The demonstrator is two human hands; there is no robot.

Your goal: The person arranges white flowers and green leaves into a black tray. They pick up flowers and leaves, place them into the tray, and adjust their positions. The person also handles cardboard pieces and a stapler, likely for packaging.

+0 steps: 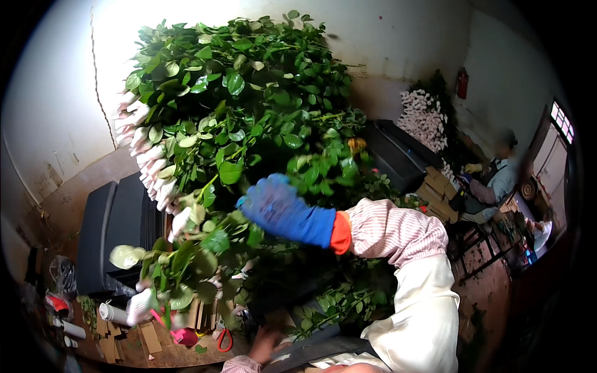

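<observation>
My right hand (272,210), in a blue knitted glove with an orange cuff, is over the middle of a large heap of leafy green rose stems (249,99). Its fingers are curled in among the leaves; what they close on is hidden. My left hand (268,343), bare and partly blurred, is low at the front edge near my body, its fingers not clear. White-pink foam net sleeves (155,171) cover the flower heads along the heap's left side. A blurred leafy stem (183,273) and a sleeved flower head (142,306) hang at the lower left.
Dark bins (121,230) flank the heap at left, and another bin (395,152) stands at right. Red-handled scissors (224,339), a pink tool (185,336), a white cylinder (114,313) and cardboard pieces (149,337) lie on the table. A co-worker (497,177) sits at far right by sleeved flowers (423,118).
</observation>
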